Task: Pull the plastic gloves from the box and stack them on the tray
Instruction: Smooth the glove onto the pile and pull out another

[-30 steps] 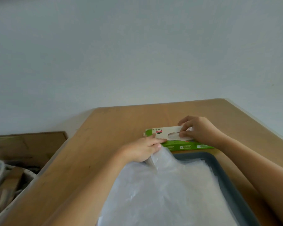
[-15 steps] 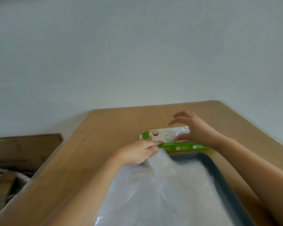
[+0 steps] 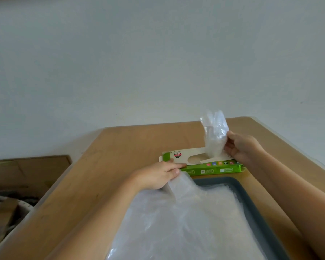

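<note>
Table (image 3: 120,147): one box (image 3: 214,170), one tray (image 3: 238,186) (gloves (image 3: 195,222) piled); right hand (image 3: 242,149) pinches one glove (image 3: 214,136), left hand (image 3: 156,176) presses box.

tray (image 3: 252,203) cut off below, box (image 3: 212,170) print unreadable

Plain workroom: wooden table (image 3: 120,156), bare white wall (image 3: 158,62).

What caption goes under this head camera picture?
Right hand pulls a clear glove from the green box; left hand rests on the box beside the grey tray.
</note>
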Demonstrator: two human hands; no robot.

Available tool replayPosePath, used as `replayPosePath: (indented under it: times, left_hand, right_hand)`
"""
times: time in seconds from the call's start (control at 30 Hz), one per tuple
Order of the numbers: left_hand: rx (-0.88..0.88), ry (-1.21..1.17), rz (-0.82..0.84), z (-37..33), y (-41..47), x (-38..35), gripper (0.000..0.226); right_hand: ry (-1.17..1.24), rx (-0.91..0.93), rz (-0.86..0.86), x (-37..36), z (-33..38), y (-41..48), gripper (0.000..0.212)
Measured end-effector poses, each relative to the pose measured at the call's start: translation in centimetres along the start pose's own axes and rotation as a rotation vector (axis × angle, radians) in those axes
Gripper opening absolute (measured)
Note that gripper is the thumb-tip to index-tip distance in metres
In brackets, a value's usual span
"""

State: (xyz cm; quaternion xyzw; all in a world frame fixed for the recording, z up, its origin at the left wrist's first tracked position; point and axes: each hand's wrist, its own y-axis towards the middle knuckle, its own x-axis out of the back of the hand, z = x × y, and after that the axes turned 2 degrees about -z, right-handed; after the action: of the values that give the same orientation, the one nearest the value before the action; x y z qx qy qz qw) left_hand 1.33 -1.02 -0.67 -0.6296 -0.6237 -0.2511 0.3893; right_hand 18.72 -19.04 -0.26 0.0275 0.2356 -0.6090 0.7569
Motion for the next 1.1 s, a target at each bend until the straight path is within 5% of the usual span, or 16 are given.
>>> replayPosePath:
  times: [0.1, 0.33, 0.43, 0.53, 0.63, 0.7, 0.8, 0.93, 1.1]
  left_hand:
    - [0.002, 0.006, -0.003, -0.1, 0.1, 0.1, 0.040]
    - [0.069, -0.028, 0.007, -0.2, 0.4, 1.0, 0.044]
    - [0.079, -0.090, -0.111, -1.7, 0.8, 3.1, 0.043]
    - [0.075, -0.240, -0.262, -3.2, 2.0, 4.7, 0.034]
    - [0.116, -0.419, -0.299, -4.4, 3.7, 4.4, 0.057]
    - [0.108, -0.488, -0.328, -5.3, 4.7, 3.7, 0.050]
    - [0.097, -0.547, -0.464, -5.9, 5.5, 2.9, 0.020]
    - [0.102, -0.564, -0.575, -5.9, 5.9, 2.4, 0.023]
    - [0.088, -0.590, -0.625, -5.1, 5.6, 2.7, 0.010]
  right_hand:
    - [-0.125, 0.066, 0.080, 0.0, 0.3, -0.4, 0.043]
    - [-0.595, 0.481, 0.140, -0.5, 1.7, -2.2, 0.006]
    - [-0.752, 0.594, 0.254, -0.6, 2.1, -2.6, 0.014]
    - [-0.807, 0.592, 0.410, -0.6, 2.0, -2.7, 0.036]
    - [-0.658, 0.474, 0.539, -0.8, 1.6, -2.8, 0.028]
    - [-0.652, 0.534, 0.489, -1.1, 1.3, -2.8, 0.010]
    - [-0.654, 0.620, 0.257, -1.3, 1.3, -2.6, 0.024]
    - [-0.512, 0.569, 0.167, -0.7, 1.4, -1.8, 0.010]
    - [-0.397, 0.513, 0.075, -0.1, 1.6, -0.9, 0.018]
